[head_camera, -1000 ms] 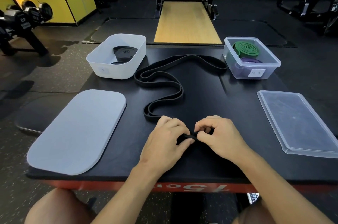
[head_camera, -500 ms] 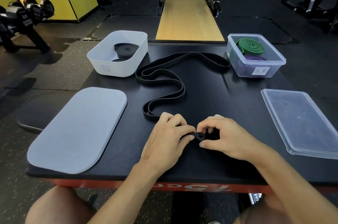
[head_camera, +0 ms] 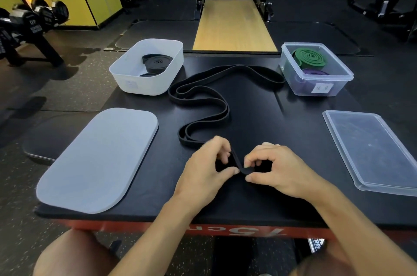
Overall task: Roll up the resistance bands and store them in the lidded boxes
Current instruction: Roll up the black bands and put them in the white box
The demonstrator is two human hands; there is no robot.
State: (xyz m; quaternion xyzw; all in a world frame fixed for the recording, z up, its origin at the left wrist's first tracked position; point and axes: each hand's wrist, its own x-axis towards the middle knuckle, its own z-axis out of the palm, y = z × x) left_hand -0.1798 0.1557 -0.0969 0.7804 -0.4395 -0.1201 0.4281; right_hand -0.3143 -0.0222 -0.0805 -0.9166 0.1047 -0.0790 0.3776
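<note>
Both hands work at the near edge of the black bench (head_camera: 266, 117). The left hand (head_camera: 207, 172) and the right hand (head_camera: 279, 172) each have fingers curled, pinching the near end of the black band (head_camera: 226, 111) between thumb and fingertips. That end rises from the bench in a small fold between the two hands.

The rest of the band lies flat in loose double curves. It runs away from the hands toward the white box (head_camera: 140, 82), then arcs right to end just beside the clear box (head_camera: 300, 87).

The white box stands open at the far left of the bench, with a rolled black band (head_camera: 158, 62) inside it. Its white lid (head_camera: 97, 160) lies flat on the near left, partly overhanging the bench edge.

The clear box stands open at the far right and holds a green roll (head_camera: 309, 58) and a purple roll (head_camera: 316, 72). Its clear lid (head_camera: 372, 149) lies flat on the near right, well apart from the hands.
</note>
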